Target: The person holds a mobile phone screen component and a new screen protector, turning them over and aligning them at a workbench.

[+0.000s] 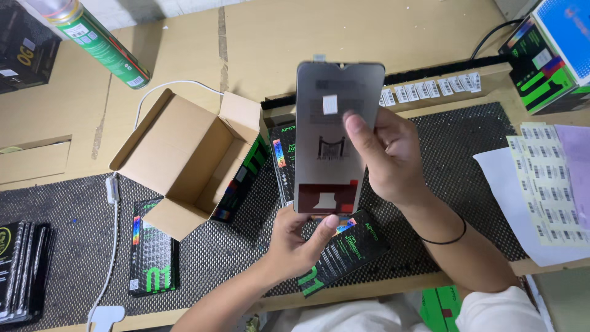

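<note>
I hold a grey phone display panel (332,132) upright over the black mesh mat (455,154), its back side facing me with a small white sticker and a dark red patch near the bottom. My left hand (298,240) grips its lower edge, thumb pressed on the bottom corner. My right hand (390,154) holds its right side, one fingertip resting on the panel near the sticker. A thin black band circles my right wrist. Under the panel lie black flat boxes with green print (347,249).
An open brown cardboard box (184,157) stands left of the panel. Another black flat box (153,255) lies front left, a dark stack (21,270) at the far left. A green spray can (98,40), a white cable (114,246), barcode label sheets (550,184) and label strip (430,91) surround the mat.
</note>
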